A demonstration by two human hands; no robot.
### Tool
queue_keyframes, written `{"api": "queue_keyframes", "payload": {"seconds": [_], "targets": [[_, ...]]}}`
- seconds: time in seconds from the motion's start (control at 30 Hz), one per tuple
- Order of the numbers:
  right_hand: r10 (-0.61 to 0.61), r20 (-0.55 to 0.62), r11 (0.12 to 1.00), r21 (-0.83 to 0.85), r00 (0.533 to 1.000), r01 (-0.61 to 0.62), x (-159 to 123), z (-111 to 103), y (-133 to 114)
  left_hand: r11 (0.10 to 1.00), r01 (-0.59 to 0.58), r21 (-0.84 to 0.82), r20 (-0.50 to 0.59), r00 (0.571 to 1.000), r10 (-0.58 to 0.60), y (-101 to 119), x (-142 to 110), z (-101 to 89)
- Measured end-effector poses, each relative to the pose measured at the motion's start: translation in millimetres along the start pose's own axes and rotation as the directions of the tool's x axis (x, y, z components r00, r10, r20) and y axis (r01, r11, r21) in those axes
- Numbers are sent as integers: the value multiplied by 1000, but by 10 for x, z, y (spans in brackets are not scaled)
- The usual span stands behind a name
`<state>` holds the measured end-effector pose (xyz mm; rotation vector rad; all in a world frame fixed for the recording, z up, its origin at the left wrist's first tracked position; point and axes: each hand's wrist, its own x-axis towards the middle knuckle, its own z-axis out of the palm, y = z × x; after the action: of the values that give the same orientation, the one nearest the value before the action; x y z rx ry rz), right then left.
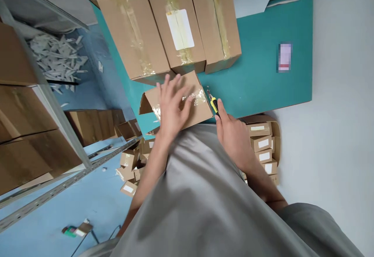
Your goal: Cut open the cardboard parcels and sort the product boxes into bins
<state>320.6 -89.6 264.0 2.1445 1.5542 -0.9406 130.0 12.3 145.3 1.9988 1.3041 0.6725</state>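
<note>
A taped cardboard box [196, 93] lies at the near edge of the green table [263, 74], one end flap open at its left. My left hand [172, 105] rests flat on top of this box with fingers spread. My right hand [230, 132] is closed on a yellow and black utility knife [214, 105], whose blade points at the box's right edge.
Three sealed cardboard boxes [178, 31] stand side by side behind it. Small labelled cartons [263, 144] fill an open box on the floor at right, more lie at left [131, 163]. Metal shelving [49, 105] with boxes stands left. White scraps [55, 58] litter the floor.
</note>
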Motion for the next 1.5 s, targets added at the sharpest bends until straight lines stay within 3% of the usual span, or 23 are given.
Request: {"api": "queue_keyframes", "payload": {"seconds": [0.07,0.17,0.43,0.7,0.93,1.1,1.23,1.33,1.43,1.5], "targets": [[-11,-12,1000,14,1000,12,75,-35,20,1000,-29,-1,81,996,29,110,33,173],[-32,15,999,29,999,31,155,-90,-16,999,-30,14,133,991,28,97,49,290],[-9,105,1000,-3,994,9,277,-159,-143,999,-29,32,126,992,24,24,49,288],[44,41,999,-30,998,-43,345,66,-346,999,-19,-29,106,994,22,-74,50,384],[103,104,994,-50,989,-99,115,171,-266,998,-16,-59,109,994,23,-115,43,396],[112,111,993,-54,987,-107,-100,126,-218,997,-20,-71,108,994,28,-116,48,435],[132,-53,991,25,990,-131,-60,112,-109,999,-32,-40,52,998,34,-47,-53,172],[171,-223,981,134,960,-144,216,277,111,990,126,60,-122,986,-118,-113,-355,-255],[201,-280,965,221,939,-140,586,529,375,905,417,91,-257,887,-383,-379,-810,-598],[202,-293,965,221,934,-140,790,679,516,820,572,-13,-213,800,-562,-620,-1082,-674]]}}
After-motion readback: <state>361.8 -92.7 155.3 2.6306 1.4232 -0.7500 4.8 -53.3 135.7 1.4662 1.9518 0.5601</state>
